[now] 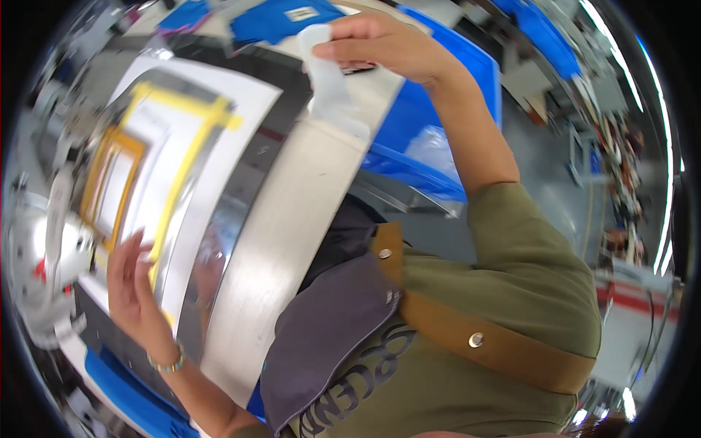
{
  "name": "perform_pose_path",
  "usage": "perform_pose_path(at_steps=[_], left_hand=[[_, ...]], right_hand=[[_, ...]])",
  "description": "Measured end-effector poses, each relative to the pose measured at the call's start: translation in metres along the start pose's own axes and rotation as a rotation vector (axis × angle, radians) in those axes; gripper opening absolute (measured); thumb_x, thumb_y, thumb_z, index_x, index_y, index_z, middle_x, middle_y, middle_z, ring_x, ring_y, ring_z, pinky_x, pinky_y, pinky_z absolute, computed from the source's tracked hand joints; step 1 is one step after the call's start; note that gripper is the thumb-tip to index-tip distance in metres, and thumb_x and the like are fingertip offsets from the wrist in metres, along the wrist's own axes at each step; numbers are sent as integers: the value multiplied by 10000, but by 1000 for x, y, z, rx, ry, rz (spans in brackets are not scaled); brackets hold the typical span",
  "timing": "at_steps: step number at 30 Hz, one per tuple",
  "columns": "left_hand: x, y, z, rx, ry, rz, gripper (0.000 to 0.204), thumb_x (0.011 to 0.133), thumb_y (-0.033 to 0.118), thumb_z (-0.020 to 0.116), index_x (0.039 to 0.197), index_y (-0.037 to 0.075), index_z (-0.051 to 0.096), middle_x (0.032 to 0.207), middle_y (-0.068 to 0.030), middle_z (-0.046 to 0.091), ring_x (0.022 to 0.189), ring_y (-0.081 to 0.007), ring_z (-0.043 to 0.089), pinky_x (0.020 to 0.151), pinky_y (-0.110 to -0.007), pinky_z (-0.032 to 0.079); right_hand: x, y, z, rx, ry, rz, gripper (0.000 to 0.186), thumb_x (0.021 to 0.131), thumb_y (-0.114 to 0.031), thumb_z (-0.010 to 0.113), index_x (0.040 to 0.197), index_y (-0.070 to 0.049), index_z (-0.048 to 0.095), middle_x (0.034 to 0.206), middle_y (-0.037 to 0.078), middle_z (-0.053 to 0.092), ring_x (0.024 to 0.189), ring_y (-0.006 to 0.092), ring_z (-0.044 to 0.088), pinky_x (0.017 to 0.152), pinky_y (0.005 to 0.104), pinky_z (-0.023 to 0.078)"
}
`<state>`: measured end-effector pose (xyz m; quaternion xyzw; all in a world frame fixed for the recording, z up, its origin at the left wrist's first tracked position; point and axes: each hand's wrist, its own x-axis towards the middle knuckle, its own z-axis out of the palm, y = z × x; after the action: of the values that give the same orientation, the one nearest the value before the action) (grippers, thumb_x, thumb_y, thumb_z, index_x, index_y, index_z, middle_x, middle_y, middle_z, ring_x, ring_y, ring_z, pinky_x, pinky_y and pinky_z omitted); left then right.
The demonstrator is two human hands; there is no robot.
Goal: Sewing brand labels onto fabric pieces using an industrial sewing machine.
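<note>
My right hand [387, 47], at the top, pinches a translucent white strip [328, 87] that hangs over the metal work surface [270, 233]. My left hand [139, 292] is at the lower left, fingers loosely curled and apart, over a white board [237, 109] edged with yellow tape [179, 182]; I see nothing held in it. Just above those fingers lies a small orange-yellow frame [95, 208] on the board. A dark glossy plate [201, 306] runs between the board and the metal strip. The picture is slightly blurred.
A machine [58, 219] stands at the left. Blue fabric pieces [266, 22] lie at the top. A blue plastic bin [401, 146] holding clear bags sits beside the table edge. Another blue piece [131, 387] is at the lower left. Carts and equipment [584, 153] line the right.
</note>
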<state>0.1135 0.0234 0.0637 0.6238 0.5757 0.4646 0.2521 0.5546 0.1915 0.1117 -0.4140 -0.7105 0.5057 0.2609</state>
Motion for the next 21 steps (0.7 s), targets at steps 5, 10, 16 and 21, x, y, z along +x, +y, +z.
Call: perform_pose_path(at_steps=[5, 10, 16, 21], left_hand=[[28, 36, 17, -177, -46, 0, 369, 1072, 142, 603, 1403, -19, 616, 1350, -146, 708, 1081, -204, 721, 868, -311, 563], [44, 31, 9, -81, 22, -177, 276, 1053, 168, 687, 1267, -6, 678, 1013, -45, 705, 892, -104, 669, 749, -244, 518], [30, 11, -22, -64, 255, -174, 181, 1034, 171, 738, 1108, 11, 697, 898, -9, 700, 760, -58, 602, 680, -227, 492], [14, -23, -36, -369, 599, -115, 145, 1058, 148, 697, 1059, 9, 661, 907, -34, 685, 729, -85, 624, 706, -244, 538]], right_hand=[[104, -51, 114, -236, -447, -206, 342, 1045, -332, 699, 1139, -12, 775, 878, -39, 657, 834, 60, 566, 745, 267, 449], [145, -75, 192, -349, -694, -313, 342, 1054, -322, 677, 1190, -25, 779, 947, 34, 738, 884, 105, 624, 805, 280, 477], [159, -73, 223, -103, -771, -334, 355, 983, -368, 757, 1217, -104, 795, 1035, 61, 780, 913, 120, 686, 871, 288, 505], [169, -40, 234, 19, -951, -163, 455, 959, -337, 778, 1259, -2, 708, 1097, 88, 777, 973, 132, 702, 901, 278, 514]])
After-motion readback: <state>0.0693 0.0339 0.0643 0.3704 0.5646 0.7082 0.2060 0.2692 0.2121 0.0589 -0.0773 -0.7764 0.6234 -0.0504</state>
